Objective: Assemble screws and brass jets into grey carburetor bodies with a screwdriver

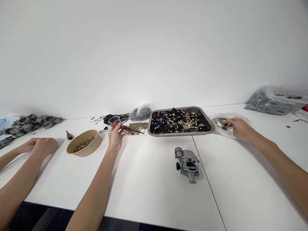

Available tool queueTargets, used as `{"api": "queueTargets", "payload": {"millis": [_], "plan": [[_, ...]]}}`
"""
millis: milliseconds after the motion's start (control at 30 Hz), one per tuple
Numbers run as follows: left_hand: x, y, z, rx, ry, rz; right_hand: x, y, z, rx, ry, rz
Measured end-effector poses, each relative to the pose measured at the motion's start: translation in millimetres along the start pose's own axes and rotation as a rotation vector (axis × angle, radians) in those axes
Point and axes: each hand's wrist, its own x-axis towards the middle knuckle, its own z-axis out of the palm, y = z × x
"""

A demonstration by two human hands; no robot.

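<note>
My left hand is closed round the red handle of a screwdriver, its dark shaft pointing right over a pile of small brass parts. At the right, my right hand reaches into an open clear plastic bag. Its fingers are bent and pressed together among small parts there; what they pinch is too small to name. Between my arms, a grey metal carburetor rests on the white table, its round bore facing me.
A metal tray holds black and brass parts. Left of it lie a bag of dark parts, black rubber rings and a tan bowl of brass pieces. Another person's hands rest near a small screwdriver and carburetor bodies.
</note>
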Motion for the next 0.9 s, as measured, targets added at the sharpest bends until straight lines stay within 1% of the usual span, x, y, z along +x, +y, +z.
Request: {"api": "queueTargets", "payload": {"millis": [100,167,300,433,533,600,733,800,900], "plan": [[0.9,0.3,-1.9,0.029,-0.015,0.009,0.6,-1.7,-1.2,-0.007,-0.011,0.023],[3.1,-0.7,-4.4,0.023,-0.001,0.007,-1.0,-2.6,-1.2,-0.005,-0.004,0.031],[6.2,-4.1,-7.2,-0.002,0.022,0.003,-5.5,-3.9,-0.9,0.013,0.024,0.046],[5.6,-4.8,-5.6,-0.002,0.020,0.006,-8.2,-9.1,-3.0,0.056,0.069,0.078],[5.1,-2.7,-4.5,0.009,0.021,0.006,-9.8,-18.1,-7.3,0.112,0.128,0.105],[5.4,-0.8,-4.5,0.008,0.029,0.008,-11.5,-25.5,-11.3,0.150,0.192,0.120],[6.2,3.8,-4.8,-0.006,0.032,0.008,-15.7,-40.2,-17.5,0.236,0.315,0.103],[6.3,5.8,-4.5,-0.007,0.035,0.007,-17.4,-47.4,-18.0,0.300,0.341,0.073],[6.1,7.6,-3.2,-0.007,0.041,-0.001,-19.7,-60.2,-17.2,0.414,0.323,0.017]]}}
